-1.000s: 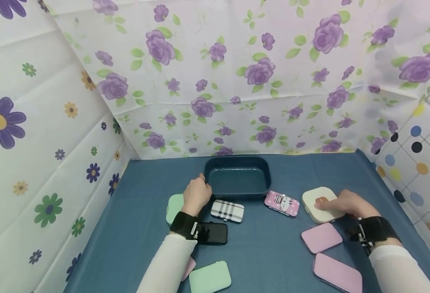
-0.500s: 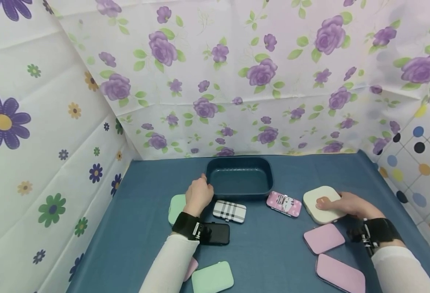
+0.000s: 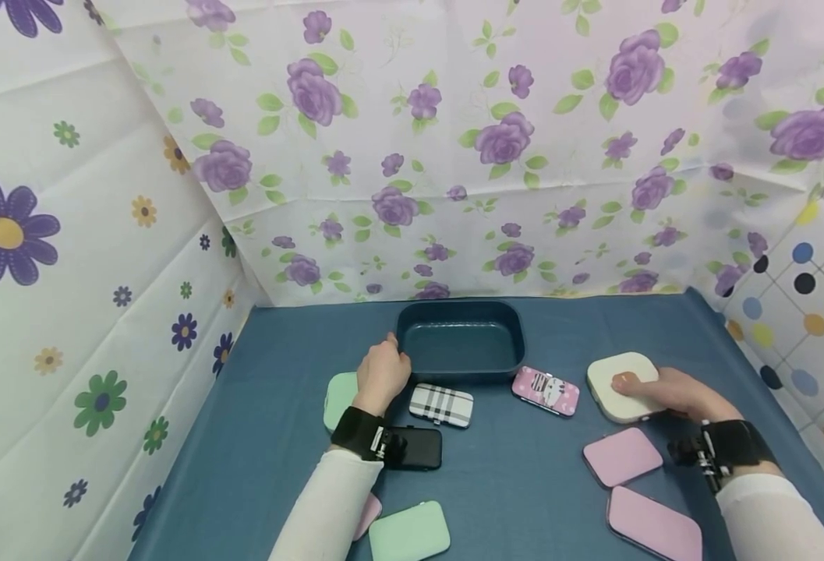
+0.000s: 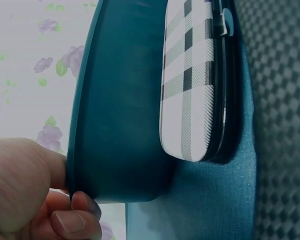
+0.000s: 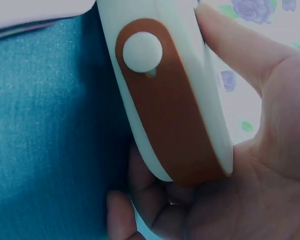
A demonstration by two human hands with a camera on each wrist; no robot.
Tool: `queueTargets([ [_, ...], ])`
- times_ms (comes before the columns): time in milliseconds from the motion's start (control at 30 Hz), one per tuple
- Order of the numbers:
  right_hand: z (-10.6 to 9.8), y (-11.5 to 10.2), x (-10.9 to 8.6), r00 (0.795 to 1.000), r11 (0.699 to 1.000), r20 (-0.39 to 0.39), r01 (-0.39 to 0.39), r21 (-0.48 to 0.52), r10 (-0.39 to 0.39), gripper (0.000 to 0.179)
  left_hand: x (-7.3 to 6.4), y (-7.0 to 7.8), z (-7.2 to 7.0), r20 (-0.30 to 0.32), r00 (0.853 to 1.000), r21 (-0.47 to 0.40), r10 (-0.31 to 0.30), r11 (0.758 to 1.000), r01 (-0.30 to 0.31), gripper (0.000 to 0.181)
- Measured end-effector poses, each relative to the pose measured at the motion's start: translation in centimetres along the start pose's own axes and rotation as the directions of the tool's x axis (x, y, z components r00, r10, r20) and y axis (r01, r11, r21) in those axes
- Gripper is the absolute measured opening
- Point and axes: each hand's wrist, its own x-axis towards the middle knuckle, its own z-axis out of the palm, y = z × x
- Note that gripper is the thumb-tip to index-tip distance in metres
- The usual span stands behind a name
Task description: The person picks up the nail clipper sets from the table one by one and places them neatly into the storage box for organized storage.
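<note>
At right of centre in the head view: cream case [image 3: 611,401], rounded square, held in right hand [image 3: 681,389]; thumb across upper face, fingers hidden there. In the right-wrist view: brown strap [image 5: 175,115] with round white button [image 5: 142,51] along the case's side; palm at lower right, fingers bent beneath the case at lower middle. Lifted or resting, cannot tell.

Near middle of the head view: dark teal box [image 3: 464,376], gripped at its left end by left hand [image 3: 383,370]; in the left-wrist view, rim pinched at lower left of the frame. Box well left of the cream case; cream case well apart from left hand.

Between box and cream case: pink printed case [image 3: 546,391], just beside the box's lower right corner. Just below the box, right of left hand: plaid case [image 3: 442,405]. Below that: black case [image 3: 419,449], partly hidden by left wristband [image 3: 357,432]. Left of left hand: green case [image 3: 337,396], partly covered. Lower centre: second green case [image 3: 412,531]; beside it, pink item [image 3: 368,516], mostly behind left sleeve [image 3: 323,506]. Lower right, below cream case: two pink cases [image 3: 622,456], one above the other. Beneath all: blue cloth [image 3: 510,475].
</note>
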Motion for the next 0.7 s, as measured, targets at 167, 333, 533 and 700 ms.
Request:
queueTargets([
  [167, 0.1, 0.2, 0.0, 0.999, 0.999, -0.034, -0.033, 0.029, 0.034, 0.098, 0.1, 0.0, 0.1, -0.006, 1.000, 0.001, 0.003, 1.000, -0.003, 0.056],
  [333, 0.4, 0.3, -0.4, 0.999, 0.991, -0.041, -0.020, 0.130, 0.025, 0.088, 0.1, 0.1, 0.3, -0.007, 1.000, -0.003, 0.007, 1.000, -0.007, 0.056],
  [533, 1.1, 0.2, -0.8, 0.997, 0.984, -0.079, 0.005, 0.180, 0.010, 0.088, 0.0, -0.2, 0.2, 0.001, 0.999, -0.036, 0.034, 0.999, -0.034, 0.056],
  [700, 1.6, -0.9, -0.7, 0.990, 0.976, -0.133, 0.078, 0.205, -0.051, 0.083, -0.5, -0.9, -0.3, 0.056, 0.998, -0.099, 0.039, 0.995, -0.034, 0.059],
])
